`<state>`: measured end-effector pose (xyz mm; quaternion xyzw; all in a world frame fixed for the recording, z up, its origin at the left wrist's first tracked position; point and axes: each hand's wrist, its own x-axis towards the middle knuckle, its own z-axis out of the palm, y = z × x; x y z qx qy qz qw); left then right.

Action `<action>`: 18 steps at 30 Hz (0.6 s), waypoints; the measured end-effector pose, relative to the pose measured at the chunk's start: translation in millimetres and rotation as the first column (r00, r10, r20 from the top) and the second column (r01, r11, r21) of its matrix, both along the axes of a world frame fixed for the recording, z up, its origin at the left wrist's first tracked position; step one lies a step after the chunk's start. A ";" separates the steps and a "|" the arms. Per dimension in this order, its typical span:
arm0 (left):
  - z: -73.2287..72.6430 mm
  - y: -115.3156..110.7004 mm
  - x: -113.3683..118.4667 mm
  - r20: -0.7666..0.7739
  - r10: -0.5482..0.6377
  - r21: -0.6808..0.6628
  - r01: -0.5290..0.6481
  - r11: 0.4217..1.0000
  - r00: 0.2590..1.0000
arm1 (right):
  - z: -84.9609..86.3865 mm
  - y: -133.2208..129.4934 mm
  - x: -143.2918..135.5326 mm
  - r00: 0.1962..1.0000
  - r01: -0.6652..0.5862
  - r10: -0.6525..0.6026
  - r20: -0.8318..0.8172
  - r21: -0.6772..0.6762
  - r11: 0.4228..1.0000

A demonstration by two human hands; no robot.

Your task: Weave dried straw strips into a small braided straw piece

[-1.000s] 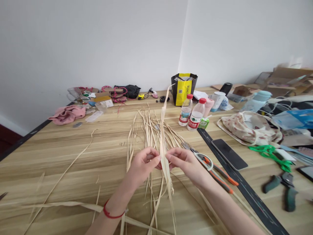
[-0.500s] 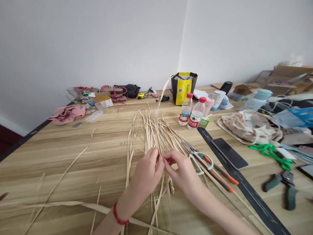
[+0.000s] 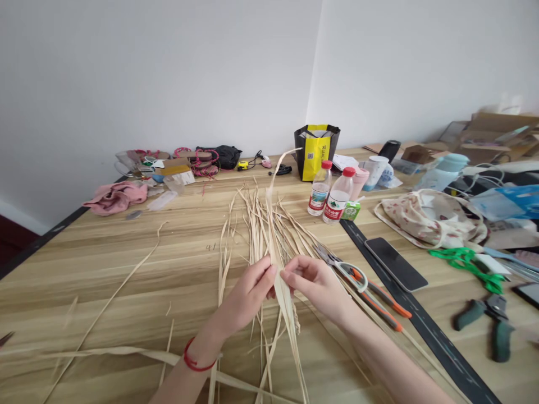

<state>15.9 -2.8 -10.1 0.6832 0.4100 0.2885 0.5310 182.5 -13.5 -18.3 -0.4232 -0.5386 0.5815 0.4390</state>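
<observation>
A long, pale strip of dried plant fibre (image 3: 284, 297) is stretched flat between my two hands. My left hand (image 3: 251, 289) pinches its left edge, thumb on top. On its right edge my right hand (image 3: 314, 283) grips it between thumb and fingers. The strip's thin upper end rises and curls to the right in front of the yellow and black bag; its lower part splits into narrow tails hanging toward me. Under and beyond my hands lies a loose bundle of similar dry strips (image 3: 257, 224) on the wooden table.
Right of my hands lie scissors (image 3: 356, 276), orange-handled pliers (image 3: 385, 300) and a phone (image 3: 396, 264). Two red-capped bottles (image 3: 337, 199) stand before the yellow and black bag (image 3: 316, 154). Green-handled cutters (image 3: 484, 320) rest at the far right. A pink cloth (image 3: 115, 197) is at the back left.
The strip between my hands has been spread from a narrow, folded band into a wide, flat one. My hands have drawn slightly apart, and its top end bends further right.
</observation>
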 end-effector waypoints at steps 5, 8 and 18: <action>0.4 1.6 0.1 0.038 -0.023 -0.025 0.024 0.999 0.999 | 1.7 1.8 0.0 0.998 -0.045 0.044 -0.055 -0.018 0.999; 3.0 0.8 -2.2 -0.076 -0.034 -0.019 0.032 0.999 0.997 | -1.8 2.5 2.5 0.998 -0.046 0.045 0.033 0.032 0.998; 6.6 -2.8 7.4 -0.340 -0.015 0.153 0.071 0.986 0.940 | -2.2 -0.1 6.7 0.763 -0.170 -0.137 0.632 0.399 0.901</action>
